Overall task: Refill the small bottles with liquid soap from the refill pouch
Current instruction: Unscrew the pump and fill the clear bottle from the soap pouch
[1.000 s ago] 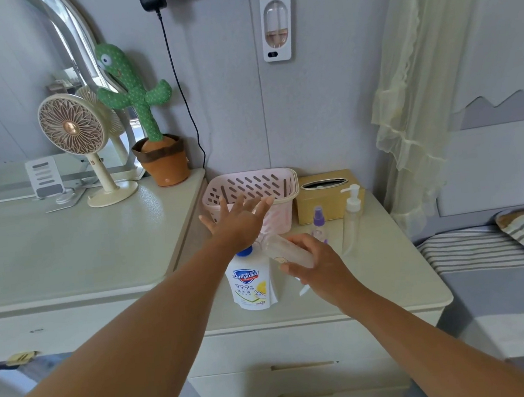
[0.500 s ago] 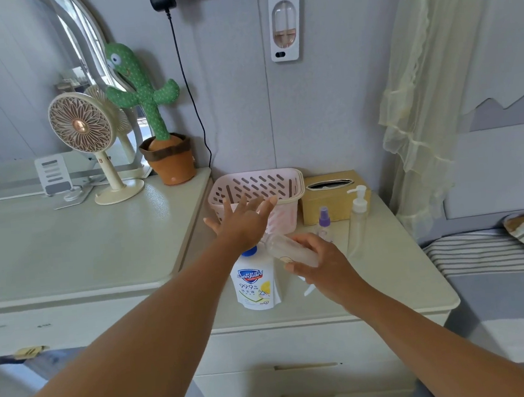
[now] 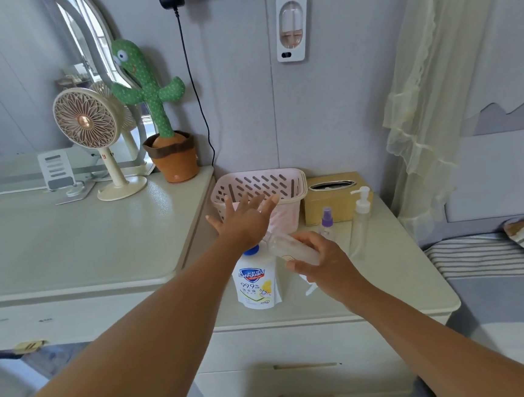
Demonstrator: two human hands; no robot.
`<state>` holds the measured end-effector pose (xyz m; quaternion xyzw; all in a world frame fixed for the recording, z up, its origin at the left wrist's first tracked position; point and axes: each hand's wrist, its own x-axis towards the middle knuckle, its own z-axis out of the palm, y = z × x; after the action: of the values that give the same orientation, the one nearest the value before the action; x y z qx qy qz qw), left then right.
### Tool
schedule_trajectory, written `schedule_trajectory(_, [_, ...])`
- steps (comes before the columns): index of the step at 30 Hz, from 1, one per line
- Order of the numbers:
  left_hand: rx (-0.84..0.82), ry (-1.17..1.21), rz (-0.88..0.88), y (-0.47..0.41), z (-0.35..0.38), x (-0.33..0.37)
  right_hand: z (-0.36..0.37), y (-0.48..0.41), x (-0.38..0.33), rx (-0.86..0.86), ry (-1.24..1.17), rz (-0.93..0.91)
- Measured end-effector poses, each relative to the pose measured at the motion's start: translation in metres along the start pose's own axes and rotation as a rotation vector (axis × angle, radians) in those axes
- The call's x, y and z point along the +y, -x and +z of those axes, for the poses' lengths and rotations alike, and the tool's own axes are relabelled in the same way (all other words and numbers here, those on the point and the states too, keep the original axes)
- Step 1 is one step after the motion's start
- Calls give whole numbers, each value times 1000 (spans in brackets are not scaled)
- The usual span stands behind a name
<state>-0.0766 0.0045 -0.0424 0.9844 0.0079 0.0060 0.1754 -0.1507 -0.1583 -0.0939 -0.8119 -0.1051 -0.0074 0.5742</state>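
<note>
A white refill pouch [image 3: 256, 281] with a blue cap stands upright on the cream nightstand [image 3: 398, 284]. My right hand [image 3: 325, 264] grips a small clear bottle [image 3: 292, 249], tilted with its neck pointing left towards the pouch's cap. A white pump piece [image 3: 309, 287] lies under that hand. My left hand [image 3: 245, 220] hovers above the pouch with its fingers spread, in front of the pink basket [image 3: 258, 184], holding nothing. To the right stand a small spray bottle with a purple top [image 3: 326, 221] and a taller clear pump bottle [image 3: 360, 218].
A yellow tissue box [image 3: 333, 200] sits behind the bottles. On the dresser [image 3: 68, 247] to the left stand a desk fan [image 3: 90, 134], a cactus toy in a pot [image 3: 158, 112] and a mirror. A bed with striped bedding [image 3: 488, 261] lies at the right.
Both hands keep nearly the same pose over the pouch. My head has shifted a little, so the scene slides slightly right in view.
</note>
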Motion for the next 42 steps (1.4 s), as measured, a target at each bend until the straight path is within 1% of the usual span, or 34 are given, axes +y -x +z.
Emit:
schedule_trajectory(4, [-6,-18,24,-2,3,0,3,3,1,2,2,11])
schedule_trajectory(9, [-30,-20,33,-3,-10,3,-1,1,-9,-3,-28,7])
schedule_trajectory(14, [-11,4,21,-1,-6,0,0,1,-9,-8,-34,10])
schedule_trajectory(18, [-14,-31,9,2,2,-1,3,3,-2,-15,-40,15])
schedule_trajectory(27, [-45,-61,16,1,-13,6,0,3,-11,-12,-72,28])
schedule_trajectory(31, [-17,-16,7,-1,-4,1,1,2,-8,-13,-63,31])
schedule_trajectory(36, [-24,-20,4,-2,4,0,4,4,0,-15,-66,35])
schedule_trajectory(42, [-52,-28,30,-3,-8,3,0,3,-9,-15,-91,38])
